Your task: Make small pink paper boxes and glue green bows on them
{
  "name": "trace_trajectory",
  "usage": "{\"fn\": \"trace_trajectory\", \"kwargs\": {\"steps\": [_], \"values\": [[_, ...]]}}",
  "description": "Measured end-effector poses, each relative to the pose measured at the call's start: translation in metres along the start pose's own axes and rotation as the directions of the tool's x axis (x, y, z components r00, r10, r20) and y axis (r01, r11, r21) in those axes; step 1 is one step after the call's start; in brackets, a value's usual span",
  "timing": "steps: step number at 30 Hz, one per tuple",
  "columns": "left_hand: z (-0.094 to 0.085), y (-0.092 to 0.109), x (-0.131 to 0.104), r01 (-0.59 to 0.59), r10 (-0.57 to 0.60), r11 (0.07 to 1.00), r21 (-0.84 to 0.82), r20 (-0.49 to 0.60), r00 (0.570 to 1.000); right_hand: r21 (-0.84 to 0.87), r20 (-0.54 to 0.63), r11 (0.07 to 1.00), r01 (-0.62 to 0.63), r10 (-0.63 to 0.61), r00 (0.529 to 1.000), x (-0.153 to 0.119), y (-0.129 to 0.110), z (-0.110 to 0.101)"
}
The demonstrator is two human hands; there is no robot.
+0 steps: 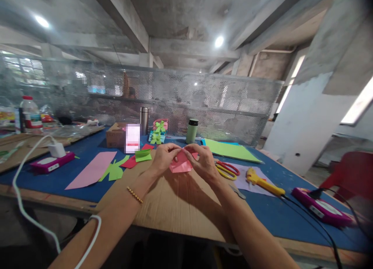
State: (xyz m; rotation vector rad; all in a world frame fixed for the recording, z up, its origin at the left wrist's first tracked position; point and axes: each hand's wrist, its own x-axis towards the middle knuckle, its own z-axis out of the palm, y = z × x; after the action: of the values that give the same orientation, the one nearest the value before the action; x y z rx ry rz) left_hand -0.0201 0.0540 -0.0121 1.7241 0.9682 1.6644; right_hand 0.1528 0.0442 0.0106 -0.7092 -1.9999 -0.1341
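Note:
A small piece of pink paper (180,166) is held up above a brown cardboard sheet (163,207), its lower edge hanging toward me. My left hand (166,158) pinches its upper left part, and my right hand (203,159) pinches the upper right. The fingertips of both hands meet at the top of the paper, partly hiding it. Left of my hands lie folded green paper (143,155), red paper (129,163), a cut green paper shape (113,171) and a long pink strip (94,168). To the right are red and yellow-handled scissors (227,170).
A yellow glue gun (264,182) rests on pale paper (269,176), its cord trailing right past a purple power strip (320,207). Green sheets (230,149), a green bottle (192,131), a steel flask (144,120) and a cardboard box (115,135) stand farther back. A white cable (17,191) crosses at left.

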Motion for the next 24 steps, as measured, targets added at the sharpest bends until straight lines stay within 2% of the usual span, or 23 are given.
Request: {"fn": "trace_trajectory", "kwargs": {"steps": [6,12,19,24], "values": [[0.002,0.006,-0.004,-0.070,0.072,0.991,0.113,-0.020,0.997,-0.030,-0.012,1.000,-0.007,0.007,1.000,-0.001,0.004,0.001],[0.002,0.011,-0.007,-0.198,0.208,0.944,0.263,-0.007,0.978,-0.097,-0.010,0.995,0.038,-0.039,0.999,-0.001,0.007,0.000],[0.002,0.013,-0.007,-0.198,0.207,0.930,0.311,0.004,0.978,-0.205,-0.011,0.973,0.104,-0.108,0.994,-0.002,0.005,0.000],[0.002,0.012,-0.007,-0.208,0.219,0.924,0.320,0.000,0.976,-0.214,0.004,0.972,0.101,-0.102,0.995,-0.001,0.010,0.002]]}}
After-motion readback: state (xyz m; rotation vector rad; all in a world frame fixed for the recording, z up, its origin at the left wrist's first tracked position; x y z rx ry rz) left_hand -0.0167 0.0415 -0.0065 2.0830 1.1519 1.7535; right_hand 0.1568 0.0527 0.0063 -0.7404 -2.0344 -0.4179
